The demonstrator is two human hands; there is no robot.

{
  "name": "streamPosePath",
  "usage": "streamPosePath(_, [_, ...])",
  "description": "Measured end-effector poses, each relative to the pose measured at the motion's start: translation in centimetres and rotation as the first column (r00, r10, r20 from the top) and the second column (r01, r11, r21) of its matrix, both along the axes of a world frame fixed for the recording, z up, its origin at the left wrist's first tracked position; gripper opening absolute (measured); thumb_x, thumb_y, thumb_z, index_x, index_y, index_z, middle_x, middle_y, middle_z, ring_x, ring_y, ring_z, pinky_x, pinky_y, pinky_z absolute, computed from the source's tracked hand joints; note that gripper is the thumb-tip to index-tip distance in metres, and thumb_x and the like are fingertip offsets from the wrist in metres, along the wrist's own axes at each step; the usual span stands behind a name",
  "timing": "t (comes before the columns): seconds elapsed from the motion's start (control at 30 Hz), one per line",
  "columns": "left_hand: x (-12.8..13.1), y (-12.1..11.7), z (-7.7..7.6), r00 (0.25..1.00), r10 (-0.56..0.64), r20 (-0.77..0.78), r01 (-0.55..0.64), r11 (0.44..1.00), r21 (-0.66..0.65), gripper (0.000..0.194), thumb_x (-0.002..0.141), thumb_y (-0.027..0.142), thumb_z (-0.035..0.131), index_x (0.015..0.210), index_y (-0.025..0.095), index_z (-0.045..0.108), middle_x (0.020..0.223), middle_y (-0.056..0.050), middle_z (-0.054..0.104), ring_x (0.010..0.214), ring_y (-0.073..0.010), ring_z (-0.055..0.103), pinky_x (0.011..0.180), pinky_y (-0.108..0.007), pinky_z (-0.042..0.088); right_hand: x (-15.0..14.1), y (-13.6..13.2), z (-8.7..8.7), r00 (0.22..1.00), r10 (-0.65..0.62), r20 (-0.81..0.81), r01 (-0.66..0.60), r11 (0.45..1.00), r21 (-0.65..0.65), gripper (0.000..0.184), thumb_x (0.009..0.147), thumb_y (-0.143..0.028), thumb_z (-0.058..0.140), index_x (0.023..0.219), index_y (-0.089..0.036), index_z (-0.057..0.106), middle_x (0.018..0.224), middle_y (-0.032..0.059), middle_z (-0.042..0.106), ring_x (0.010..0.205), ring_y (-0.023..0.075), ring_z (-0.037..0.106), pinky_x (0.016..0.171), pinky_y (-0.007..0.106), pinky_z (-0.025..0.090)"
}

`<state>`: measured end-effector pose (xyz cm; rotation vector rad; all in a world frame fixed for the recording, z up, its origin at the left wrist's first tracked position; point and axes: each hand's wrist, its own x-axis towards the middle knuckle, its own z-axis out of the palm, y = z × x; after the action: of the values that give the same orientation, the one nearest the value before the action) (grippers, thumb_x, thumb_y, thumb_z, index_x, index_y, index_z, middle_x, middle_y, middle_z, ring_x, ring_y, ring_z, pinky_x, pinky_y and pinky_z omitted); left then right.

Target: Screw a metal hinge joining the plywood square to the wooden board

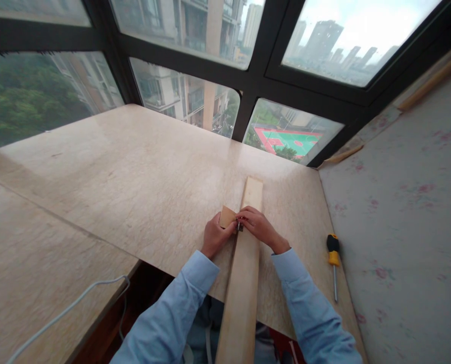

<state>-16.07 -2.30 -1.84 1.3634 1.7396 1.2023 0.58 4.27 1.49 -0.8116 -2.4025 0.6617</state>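
A long pale wooden board (243, 283) lies on the stone sill, its near end reaching over the front edge toward me. My left hand (215, 236) grips a small flat tan piece (227, 216), perhaps wood or card, at the board's left edge. Just beside it, a small metal fitting (241, 227) sits on the board's left edge. Above that fitting, my right hand (261, 228) rests over the board with thumb and fingers pinched together. Whatever is between those fingertips is too small to name.
A yellow and black screwdriver (333, 263) lies on the sill (164, 172) beside the papered wall (403, 237) at right. A white cable (77, 301) runs over the left front edge above a dark gap. Dark-framed windows (195, 53) stand behind the sill.
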Motion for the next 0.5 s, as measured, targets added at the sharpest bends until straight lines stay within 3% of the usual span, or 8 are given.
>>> streamPosePath(0.13, [0.0, 0.0, 0.1, 1.0, -0.006, -0.015, 0.006, 1.0, -0.011, 0.03, 0.074, 0.043, 0.068, 0.086, 0.016, 0.063, 0.076, -0.004, 0.066, 0.065, -0.0171, 0.058, 0.056, -0.025, 0.04, 0.0, -0.1, -0.3, 0.994, -0.111, 0.013, 0.111, 0.994, 0.015, 0.016, 0.091, -0.026, 0.059, 0.104, -0.02, 0.064, 0.09, 0.0065, 0.064, 0.083, 0.0193, 0.061, 0.076, 0.034, 0.051])
streamPosePath(0.23, [0.1, 0.0, 0.2, 0.999, -0.004, -0.032, 0.004, 1.0, -0.021, 0.03, 0.075, 0.044, 0.067, 0.084, 0.017, 0.062, 0.075, -0.004, 0.066, 0.063, -0.0172, 0.058, 0.055, -0.025, 0.039, 0.1, -0.3, -0.5, 0.974, -0.21, 0.083, 0.202, 0.975, 0.089, 0.013, 0.09, -0.031, 0.061, 0.089, -0.019, 0.065, 0.081, 0.0054, 0.062, 0.078, 0.0203, 0.059, 0.073, 0.034, 0.049])
streamPosePath(0.33, [0.1, -0.1, 0.3, 0.999, -0.004, -0.043, 0.003, 1.0, -0.029, 0.029, 0.076, 0.044, 0.065, 0.084, 0.017, 0.061, 0.075, -0.005, 0.066, 0.064, -0.0176, 0.059, 0.055, -0.025, 0.039, 0.1, -0.7, -0.6, 0.97, -0.216, 0.114, 0.202, 0.972, 0.123, 0.017, 0.093, -0.03, 0.056, 0.081, -0.02, 0.064, 0.08, 0.0061, 0.063, 0.078, 0.0212, 0.059, 0.072, 0.034, 0.049])
streamPosePath(0.5, [0.1, -0.2, 0.5, 0.998, -0.019, -0.057, 0.016, 0.999, -0.042, 0.028, 0.078, 0.045, 0.064, 0.086, 0.018, 0.061, 0.079, -0.006, 0.069, 0.068, -0.0188, 0.062, 0.057, -0.025, 0.04, 0.1, -1.5, -0.5, 0.982, -0.177, 0.063, 0.168, 0.977, 0.133, 0.018, 0.096, -0.022, 0.048, 0.095, -0.021, 0.065, 0.09, 0.0084, 0.065, 0.087, 0.0225, 0.06, 0.079, 0.038, 0.051])
